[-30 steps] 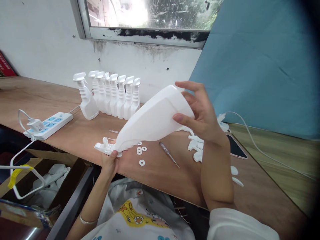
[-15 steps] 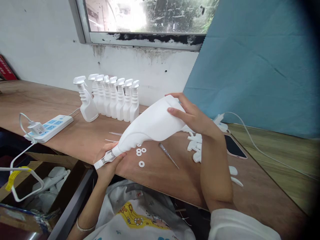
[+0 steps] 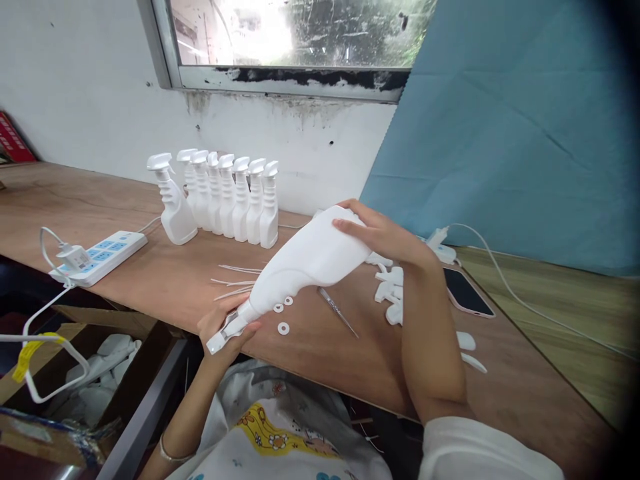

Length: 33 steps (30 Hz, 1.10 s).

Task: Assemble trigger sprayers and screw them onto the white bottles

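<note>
A brown wood tabletop (image 3: 320,353) runs along a white wall (image 3: 90,80) that is scuffed and stained beneath a window (image 3: 320,33) with grimy glass and a black-patched frame. Blue cloth (image 3: 510,147) hangs at the right, above a pale wood-grain surface (image 3: 540,287). Near the wall, white trigger spray bottles (image 3: 227,207) stand upright in a close group; left of them lies a power strip (image 3: 115,250) with a charger (image 3: 75,257) plugged in. Over the table's front, a white spray bottle (image 3: 313,257) is held tilted, head down and to the left: the left hand (image 3: 215,321) is closed around its head, the right hand (image 3: 387,237) clasped about its base end. Beneath and beside it lie thin white tubes (image 3: 240,269), flat washers (image 3: 283,328) and a slim screwdriver (image 3: 337,311). Loose spray heads (image 3: 393,287) and a smartphone (image 3: 467,293) rest further right. Below the table's left edge, a cardboard box (image 3: 107,319) holds white plastic parts (image 3: 103,367).
</note>
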Each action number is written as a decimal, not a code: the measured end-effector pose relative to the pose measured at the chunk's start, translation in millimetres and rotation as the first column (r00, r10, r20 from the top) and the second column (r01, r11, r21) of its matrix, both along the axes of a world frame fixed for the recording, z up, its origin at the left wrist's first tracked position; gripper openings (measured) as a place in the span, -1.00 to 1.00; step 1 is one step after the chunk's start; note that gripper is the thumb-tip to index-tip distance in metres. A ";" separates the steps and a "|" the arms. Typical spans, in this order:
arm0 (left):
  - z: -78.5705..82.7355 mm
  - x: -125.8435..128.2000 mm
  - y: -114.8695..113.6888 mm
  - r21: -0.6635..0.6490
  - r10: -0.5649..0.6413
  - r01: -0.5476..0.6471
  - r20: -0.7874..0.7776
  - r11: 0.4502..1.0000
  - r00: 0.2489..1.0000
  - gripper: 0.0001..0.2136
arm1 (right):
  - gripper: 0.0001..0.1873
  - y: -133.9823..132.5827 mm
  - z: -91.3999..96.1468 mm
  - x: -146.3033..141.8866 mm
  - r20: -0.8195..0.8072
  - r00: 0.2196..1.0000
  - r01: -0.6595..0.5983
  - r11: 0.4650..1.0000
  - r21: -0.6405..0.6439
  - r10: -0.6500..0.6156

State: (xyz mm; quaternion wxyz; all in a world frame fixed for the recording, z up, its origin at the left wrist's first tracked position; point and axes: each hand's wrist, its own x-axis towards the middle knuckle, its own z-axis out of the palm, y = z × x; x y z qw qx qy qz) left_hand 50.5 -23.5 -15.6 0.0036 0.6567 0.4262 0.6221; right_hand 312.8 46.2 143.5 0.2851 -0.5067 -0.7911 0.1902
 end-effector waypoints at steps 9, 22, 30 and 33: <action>-0.4 6.9 6.6 -0.253 -0.234 0.582 0.739 0.773 0.632 -0.72 | -0.45 3.3 -2.7 -6.9 -0.009 0.997 -0.077 0.993 0.093 0.078; 14.5 7.0 9.4 -0.308 -0.045 0.739 0.909 0.599 0.415 -0.77 | -0.35 0.0 -0.7 -11.9 -0.059 0.991 -0.117 0.989 0.085 0.122; 19.2 3.7 4.3 -0.300 -0.155 0.644 0.820 0.704 0.551 -0.73 | -0.33 0.9 1.1 -8.1 -0.107 0.986 -0.137 0.989 -0.049 0.131; 19.6 3.6 4.5 -0.319 -0.142 0.610 0.798 0.725 0.586 -0.74 | -0.34 3.0 0.9 -5.2 -0.087 0.987 -0.143 0.983 -0.119 0.133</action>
